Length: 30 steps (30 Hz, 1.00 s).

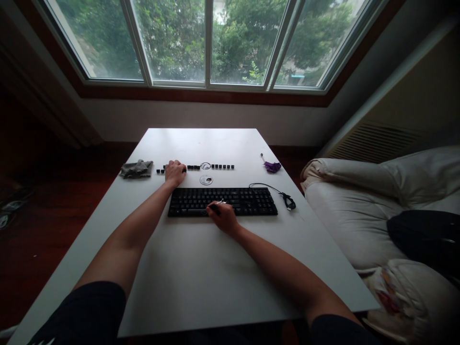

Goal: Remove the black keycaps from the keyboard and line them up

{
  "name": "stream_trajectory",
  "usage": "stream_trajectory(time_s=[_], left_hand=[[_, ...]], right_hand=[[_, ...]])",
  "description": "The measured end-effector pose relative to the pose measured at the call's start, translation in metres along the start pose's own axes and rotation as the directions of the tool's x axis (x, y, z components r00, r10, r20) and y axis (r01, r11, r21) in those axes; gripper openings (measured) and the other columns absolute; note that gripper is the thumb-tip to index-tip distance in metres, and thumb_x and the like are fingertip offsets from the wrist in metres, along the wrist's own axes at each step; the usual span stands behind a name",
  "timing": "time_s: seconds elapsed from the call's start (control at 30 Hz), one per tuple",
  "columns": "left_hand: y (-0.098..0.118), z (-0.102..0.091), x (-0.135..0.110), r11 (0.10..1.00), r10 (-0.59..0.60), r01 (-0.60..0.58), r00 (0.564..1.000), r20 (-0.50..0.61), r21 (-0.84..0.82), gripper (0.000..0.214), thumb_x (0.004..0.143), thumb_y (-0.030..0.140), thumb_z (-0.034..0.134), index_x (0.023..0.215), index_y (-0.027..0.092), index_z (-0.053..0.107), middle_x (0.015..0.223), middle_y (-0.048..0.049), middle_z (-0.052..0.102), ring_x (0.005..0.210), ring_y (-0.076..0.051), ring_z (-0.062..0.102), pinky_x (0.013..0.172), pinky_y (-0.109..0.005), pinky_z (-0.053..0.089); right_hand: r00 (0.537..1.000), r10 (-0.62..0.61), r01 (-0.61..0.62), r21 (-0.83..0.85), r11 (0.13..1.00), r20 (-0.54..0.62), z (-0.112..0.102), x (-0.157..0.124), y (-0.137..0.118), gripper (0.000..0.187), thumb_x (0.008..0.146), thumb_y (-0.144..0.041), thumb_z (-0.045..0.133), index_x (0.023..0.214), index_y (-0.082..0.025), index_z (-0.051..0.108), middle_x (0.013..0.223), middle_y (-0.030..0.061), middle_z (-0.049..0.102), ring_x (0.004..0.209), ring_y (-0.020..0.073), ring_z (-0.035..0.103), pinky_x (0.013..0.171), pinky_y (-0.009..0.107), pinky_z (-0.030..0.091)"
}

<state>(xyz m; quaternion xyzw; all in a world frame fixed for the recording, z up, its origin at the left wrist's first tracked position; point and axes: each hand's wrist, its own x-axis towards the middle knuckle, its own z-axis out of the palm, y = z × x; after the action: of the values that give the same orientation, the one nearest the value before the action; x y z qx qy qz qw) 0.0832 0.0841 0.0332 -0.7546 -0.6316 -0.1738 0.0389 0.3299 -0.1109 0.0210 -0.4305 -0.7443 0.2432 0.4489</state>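
Note:
A black keyboard (pixel 247 201) lies across the white table in front of me. My right hand (pixel 224 218) is closed over its lower middle, gripping a small tool (pixel 221 201) with thin shiny metal and a dark part; this looks like a keycap puller. Farther off to the left, my left hand (pixel 175 173) reaches down to a row of loose black keycaps (pixel 194 167). Its fingers are curled together, and a dark keycap (pixel 184 169) shows at the fingertips. The hand covers part of the row. More keycaps (pixel 223 166) stand in line to the right.
A grey cloth (pixel 136 169) lies at the table's left edge. Two round discs (pixel 206 180) sit behind the keyboard. The keyboard's coiled cable (pixel 288 201) rests to its right. A purple cloth-like item (pixel 272 166) is near the right edge. A pale sofa (pixel 352 206) stands beside the table (pixel 201 268).

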Motion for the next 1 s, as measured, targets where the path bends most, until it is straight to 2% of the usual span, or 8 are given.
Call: stream_trajectory(time_s=[0.4, 0.67, 0.9, 1.0], left_hand=[[0.0, 0.001, 0.003, 1.0, -0.005, 0.006, 0.999, 0.035, -0.011, 0.026, 0.082, 0.031, 0.061, 0.104, 0.028, 0.073, 0.117, -0.0116, 0.061, 0.119, -0.035, 0.043, 0.098, -0.05, 0.037], [0.002, 0.0, 0.001, 1.0, 0.001, -0.001, 1.0, 0.015, -0.007, 0.025, 0.083, 0.032, 0.06, 0.104, 0.027, 0.073, 0.116, -0.0116, 0.061, 0.118, -0.034, 0.045, 0.097, -0.049, 0.038], [0.011, -0.009, -0.015, 0.998, -0.034, 0.031, 0.997, -0.064, -0.056, 0.025, 0.09, 0.034, 0.054, 0.106, 0.025, 0.072, 0.115, -0.0106, 0.062, 0.115, -0.032, 0.05, 0.098, -0.046, 0.04], [0.016, -0.014, -0.029, 0.995, 0.022, -0.026, 0.999, -0.048, -0.092, 0.026, 0.092, 0.034, 0.052, 0.108, 0.026, 0.072, 0.115, -0.0096, 0.064, 0.113, -0.03, 0.053, 0.098, -0.045, 0.041]], right_hand=[[1.0, 0.009, -0.009, -0.01, 1.0, 0.005, 0.0, -0.001, -0.001, 0.02, 0.093, -0.034, 0.058, 0.085, -0.021, 0.07, 0.072, 0.0024, 0.068, 0.063, 0.0141, 0.059, 0.063, 0.026, 0.044], [1.0, -0.005, 0.005, 0.013, 1.0, 0.003, -0.001, 0.0, -0.002, 0.02, 0.093, -0.034, 0.057, 0.085, -0.021, 0.07, 0.073, 0.0023, 0.068, 0.062, 0.0137, 0.058, 0.063, 0.026, 0.044], [0.999, 0.039, -0.039, 0.024, 0.999, -0.001, 0.0, 0.0, -0.001, 0.023, 0.095, -0.037, 0.056, 0.087, -0.021, 0.07, 0.07, 0.0017, 0.067, 0.061, 0.0138, 0.058, 0.061, 0.024, 0.044], [0.997, 0.081, -0.081, 0.074, 0.994, 0.014, 0.003, 0.0, -0.002, 0.026, 0.096, -0.039, 0.053, 0.089, -0.02, 0.069, 0.068, 0.0014, 0.066, 0.059, 0.0135, 0.057, 0.058, 0.024, 0.044]])
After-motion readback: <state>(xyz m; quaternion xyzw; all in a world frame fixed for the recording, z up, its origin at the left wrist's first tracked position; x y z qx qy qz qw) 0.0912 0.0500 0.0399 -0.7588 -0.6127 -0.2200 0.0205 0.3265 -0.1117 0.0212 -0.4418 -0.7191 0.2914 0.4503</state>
